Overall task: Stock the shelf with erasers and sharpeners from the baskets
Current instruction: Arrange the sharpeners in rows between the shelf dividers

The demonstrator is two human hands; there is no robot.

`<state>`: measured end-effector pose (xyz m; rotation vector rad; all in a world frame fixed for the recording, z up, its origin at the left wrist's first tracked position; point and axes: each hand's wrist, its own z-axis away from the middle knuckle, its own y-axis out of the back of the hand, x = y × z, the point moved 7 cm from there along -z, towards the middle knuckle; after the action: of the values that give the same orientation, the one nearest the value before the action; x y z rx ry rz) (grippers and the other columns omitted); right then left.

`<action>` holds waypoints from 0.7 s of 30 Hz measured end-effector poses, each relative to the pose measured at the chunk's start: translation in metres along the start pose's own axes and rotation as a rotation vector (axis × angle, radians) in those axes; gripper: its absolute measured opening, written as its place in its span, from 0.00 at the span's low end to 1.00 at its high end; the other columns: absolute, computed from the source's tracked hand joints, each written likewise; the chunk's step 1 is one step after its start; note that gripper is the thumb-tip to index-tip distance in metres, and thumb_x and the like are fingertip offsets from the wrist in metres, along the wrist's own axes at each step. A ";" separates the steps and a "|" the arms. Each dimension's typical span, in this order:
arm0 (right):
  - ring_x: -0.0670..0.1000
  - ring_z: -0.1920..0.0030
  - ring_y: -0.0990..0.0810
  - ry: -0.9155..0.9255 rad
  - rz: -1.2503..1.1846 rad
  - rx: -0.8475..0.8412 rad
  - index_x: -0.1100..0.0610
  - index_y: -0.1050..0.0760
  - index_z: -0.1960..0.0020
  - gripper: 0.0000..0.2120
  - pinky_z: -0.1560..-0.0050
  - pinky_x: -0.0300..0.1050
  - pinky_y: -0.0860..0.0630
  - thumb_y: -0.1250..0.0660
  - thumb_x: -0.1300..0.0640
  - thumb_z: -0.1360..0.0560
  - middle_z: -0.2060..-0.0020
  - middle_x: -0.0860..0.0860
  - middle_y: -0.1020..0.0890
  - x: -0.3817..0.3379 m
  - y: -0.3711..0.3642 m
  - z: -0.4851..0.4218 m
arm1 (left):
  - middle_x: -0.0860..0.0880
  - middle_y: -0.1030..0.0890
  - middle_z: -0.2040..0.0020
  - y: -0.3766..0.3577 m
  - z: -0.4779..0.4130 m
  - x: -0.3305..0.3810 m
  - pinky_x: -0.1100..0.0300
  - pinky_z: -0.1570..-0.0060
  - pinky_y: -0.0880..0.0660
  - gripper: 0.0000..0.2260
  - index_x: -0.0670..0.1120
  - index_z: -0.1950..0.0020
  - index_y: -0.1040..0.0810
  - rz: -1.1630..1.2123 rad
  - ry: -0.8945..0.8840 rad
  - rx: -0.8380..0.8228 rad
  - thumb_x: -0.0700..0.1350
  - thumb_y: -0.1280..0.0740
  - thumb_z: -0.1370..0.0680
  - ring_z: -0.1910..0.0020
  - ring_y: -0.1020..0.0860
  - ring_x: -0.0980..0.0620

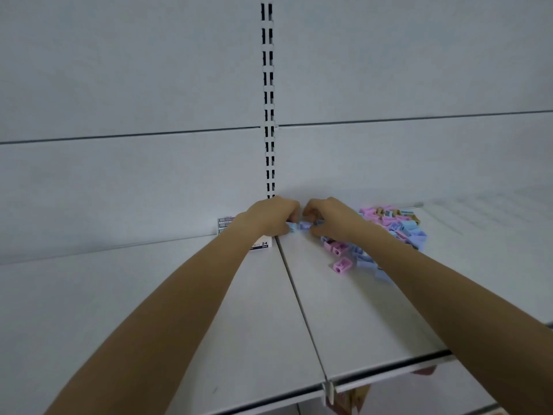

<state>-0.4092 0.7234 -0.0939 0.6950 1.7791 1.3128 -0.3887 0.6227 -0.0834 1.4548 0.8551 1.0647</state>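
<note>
Both my hands reach to the back of the white shelf, close together near the slotted upright. My left hand pinches a light blue sharpener with curled fingers. My right hand has its fingers curled on a lilac sharpener right beside it. A loose pile of pink, blue and lilac sharpeners lies on the shelf to the right of my right hand, partly hidden by my forearm. A pink sharpener lies nearest the front of the pile.
A white eraser box marked 24 stands at the back under my left wrist, with printed boxes behind it. The slotted upright runs up the back panel. A seam splits the two shelf boards. A lower shelf shows below the front edge.
</note>
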 end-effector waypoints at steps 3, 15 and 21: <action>0.54 0.51 0.25 0.015 0.066 -0.036 0.60 0.23 0.44 0.13 0.54 0.39 0.34 0.36 0.64 0.29 0.51 0.55 0.20 -0.006 0.000 0.000 | 0.45 0.24 0.46 0.013 0.006 -0.001 0.58 0.57 0.32 0.08 0.44 0.47 0.28 0.037 -0.032 0.096 0.40 0.35 0.25 0.50 0.26 0.47; 0.51 0.53 0.25 0.044 -0.136 0.221 0.62 0.23 0.44 0.14 0.47 0.33 0.30 0.33 0.68 0.28 0.47 0.57 0.29 -0.025 0.029 0.032 | 0.48 0.27 0.54 0.039 0.041 -0.009 0.70 0.59 0.30 0.11 0.42 0.49 0.25 0.401 -0.153 0.457 0.38 0.28 0.29 0.57 0.28 0.54; 0.47 0.51 0.27 0.044 -0.208 0.269 0.58 0.29 0.36 0.19 0.51 0.28 0.35 0.37 0.69 0.26 0.43 0.54 0.23 -0.015 0.037 0.064 | 0.55 0.30 0.59 0.033 0.042 0.015 0.74 0.60 0.31 0.12 0.41 0.48 0.25 0.427 -0.192 0.461 0.40 0.27 0.29 0.62 0.30 0.61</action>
<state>-0.3486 0.7557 -0.0636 0.6090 2.0272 0.9679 -0.3457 0.6171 -0.0487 2.1622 0.6922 1.0511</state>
